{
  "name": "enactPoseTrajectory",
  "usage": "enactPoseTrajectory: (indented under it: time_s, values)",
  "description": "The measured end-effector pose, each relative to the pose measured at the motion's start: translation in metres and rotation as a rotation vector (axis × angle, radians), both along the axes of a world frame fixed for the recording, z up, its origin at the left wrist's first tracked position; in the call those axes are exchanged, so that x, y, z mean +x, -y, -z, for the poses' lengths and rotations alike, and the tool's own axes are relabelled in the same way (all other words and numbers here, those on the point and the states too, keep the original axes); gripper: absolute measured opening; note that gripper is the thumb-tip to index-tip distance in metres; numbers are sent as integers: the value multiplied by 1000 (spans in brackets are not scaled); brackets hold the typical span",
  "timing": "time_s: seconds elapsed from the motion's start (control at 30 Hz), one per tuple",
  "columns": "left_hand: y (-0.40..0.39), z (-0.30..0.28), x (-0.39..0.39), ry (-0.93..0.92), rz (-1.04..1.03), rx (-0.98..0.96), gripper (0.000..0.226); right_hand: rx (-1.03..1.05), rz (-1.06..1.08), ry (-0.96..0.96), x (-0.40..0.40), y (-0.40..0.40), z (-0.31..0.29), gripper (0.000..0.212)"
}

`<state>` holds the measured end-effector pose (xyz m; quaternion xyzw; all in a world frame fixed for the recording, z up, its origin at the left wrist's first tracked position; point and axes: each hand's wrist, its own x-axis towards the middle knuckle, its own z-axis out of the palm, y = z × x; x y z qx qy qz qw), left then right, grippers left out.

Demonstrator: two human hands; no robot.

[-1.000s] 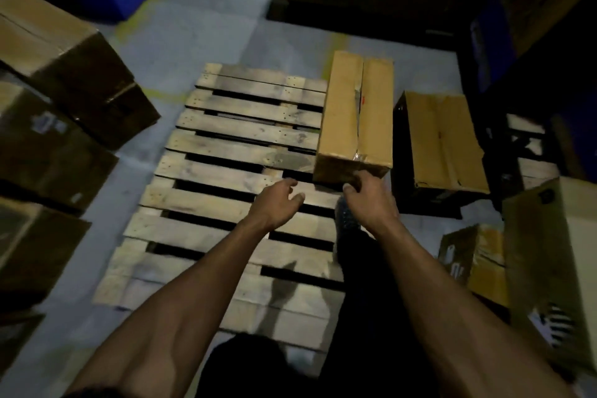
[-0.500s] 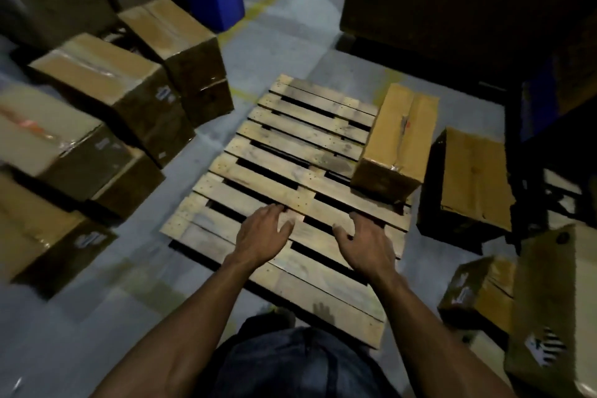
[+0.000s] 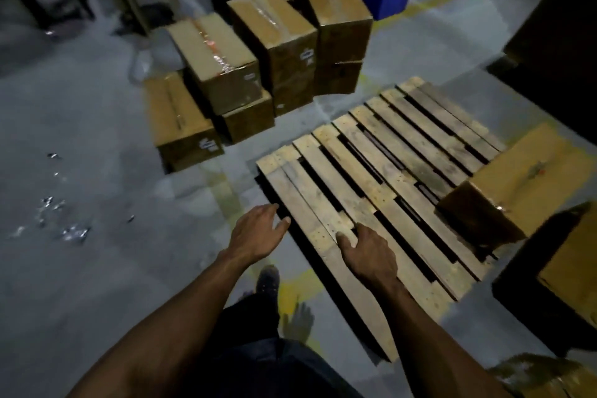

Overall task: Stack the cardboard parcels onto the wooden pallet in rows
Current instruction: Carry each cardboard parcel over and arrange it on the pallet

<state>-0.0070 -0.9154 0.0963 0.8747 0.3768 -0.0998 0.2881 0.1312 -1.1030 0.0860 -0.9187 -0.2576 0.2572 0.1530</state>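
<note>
Hands: the left hand (image 3: 256,236) and the right hand (image 3: 368,257) are both held out low, with relaxed, spread fingers, and they hold nothing.
Pallet: the wooden pallet (image 3: 371,191) lies flat on the concrete floor (image 3: 97,236); one parcel on the pallet (image 3: 520,184) lies along its far right side, and the other slats are bare.
Waiting parcels: the stack of cardboard parcels (image 3: 258,61) stands on the floor just beyond the pallet's left corner, in two layers; a lower single parcel (image 3: 181,123) lies beside it.
Handling: the parcels look stiff and taped shut, probably rather heavy; it seems best to take one with both hands under the short ends, not by the glossy tape.
Edges: gaps between slats could catch a corner.
Room: the floor is open on the left, while dark boxes (image 3: 549,284) crowd the right side.
</note>
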Motion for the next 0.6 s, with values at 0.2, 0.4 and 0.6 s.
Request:
enactPoseTrajectory:
  time_s: [0.2,0.4,0.6]
  values:
    - [-55,0,-40,28,-167,-5,61,2,-157,-12,-14,-86,-8,69]
    - [-162,11,-55,56,-263,-31,61,17,-228,34,-11,-208,-6,70]
    - [-282,3,-50,108,-269,-58,58,23,-195,27,-6,-331,-16,68]
